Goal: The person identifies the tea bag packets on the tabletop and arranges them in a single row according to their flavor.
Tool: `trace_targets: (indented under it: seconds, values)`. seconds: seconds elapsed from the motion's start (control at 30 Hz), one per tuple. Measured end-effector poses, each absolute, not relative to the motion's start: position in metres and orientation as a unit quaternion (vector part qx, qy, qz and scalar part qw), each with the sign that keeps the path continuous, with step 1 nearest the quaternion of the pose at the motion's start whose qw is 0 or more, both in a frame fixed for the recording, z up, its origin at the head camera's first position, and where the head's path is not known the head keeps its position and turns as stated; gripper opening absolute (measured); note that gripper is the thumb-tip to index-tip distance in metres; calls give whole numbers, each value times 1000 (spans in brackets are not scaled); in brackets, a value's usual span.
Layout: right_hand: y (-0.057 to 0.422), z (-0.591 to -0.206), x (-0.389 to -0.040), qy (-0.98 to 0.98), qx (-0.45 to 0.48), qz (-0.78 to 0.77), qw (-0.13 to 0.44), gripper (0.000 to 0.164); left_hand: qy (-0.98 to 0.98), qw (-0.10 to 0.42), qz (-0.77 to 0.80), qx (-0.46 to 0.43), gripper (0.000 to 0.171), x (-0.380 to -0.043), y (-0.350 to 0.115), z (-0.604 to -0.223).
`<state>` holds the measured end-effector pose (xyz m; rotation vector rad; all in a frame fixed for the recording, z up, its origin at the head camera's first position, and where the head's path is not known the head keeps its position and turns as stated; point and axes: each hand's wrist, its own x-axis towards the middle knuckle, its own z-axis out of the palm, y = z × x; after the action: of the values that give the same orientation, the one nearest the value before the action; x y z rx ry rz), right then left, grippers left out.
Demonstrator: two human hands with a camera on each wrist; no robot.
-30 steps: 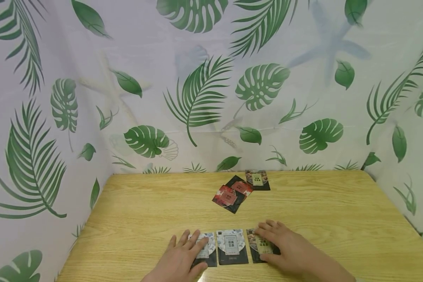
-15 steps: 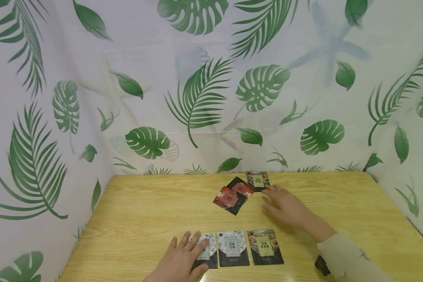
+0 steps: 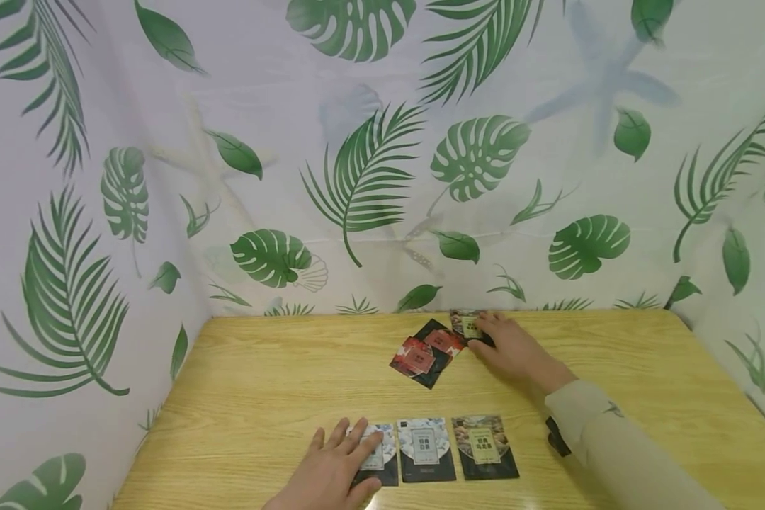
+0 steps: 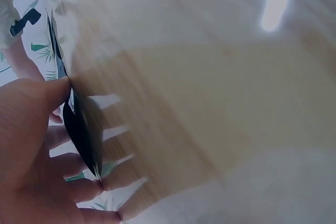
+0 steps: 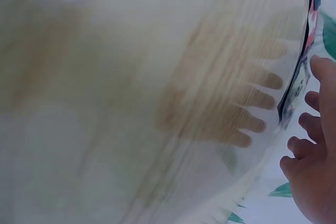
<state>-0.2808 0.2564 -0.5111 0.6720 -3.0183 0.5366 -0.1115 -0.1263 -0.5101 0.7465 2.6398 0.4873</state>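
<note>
Three tea sachets lie in a row at the front of the table. My left hand (image 3: 334, 467) rests with fingers spread on the left sachet (image 3: 389, 453), which is blue-white and black and partly covered. Beside it are a matching white sachet (image 3: 426, 448) and a brown sachet with a yellow-green label (image 3: 486, 446). At the table's back, my right hand (image 3: 513, 350) has its fingertips over another brown sachet (image 3: 462, 324), hiding its right side. In the right wrist view the fingers (image 5: 314, 127) look extended near that sachet's edge (image 5: 294, 90).
Two overlapping red and black sachets (image 3: 414, 358) lie left of my right hand. A leaf-printed cloth (image 3: 370, 269) rises behind the wooden table (image 3: 280, 368) and along both sides. A dark strap (image 3: 557, 437) shows at the right sleeve.
My right hand has left the right sachet of the front row and moved forward to the brown sachet at the back. The left hand stays on its sachet.
</note>
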Motion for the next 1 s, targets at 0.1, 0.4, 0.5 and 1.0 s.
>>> trace_targets:
  seconds: [0.1,0.4,0.5,1.0]
  values:
    - [256,-514,-288,-964,209,162,-1,60,932,174,175,267,67,-111,-126,-509]
    - [251,-513,-305,-963,219,156,4,55,934,174,165,264,66,-112,-126,-508]
    - [249,-515,-309,-964,217,152,-4,55,935,173,162,262,66,-112,-126,-508]
    - [252,-517,-307,-964,223,144,-8,55,936,180,160,257,66,-113,-127,-510]
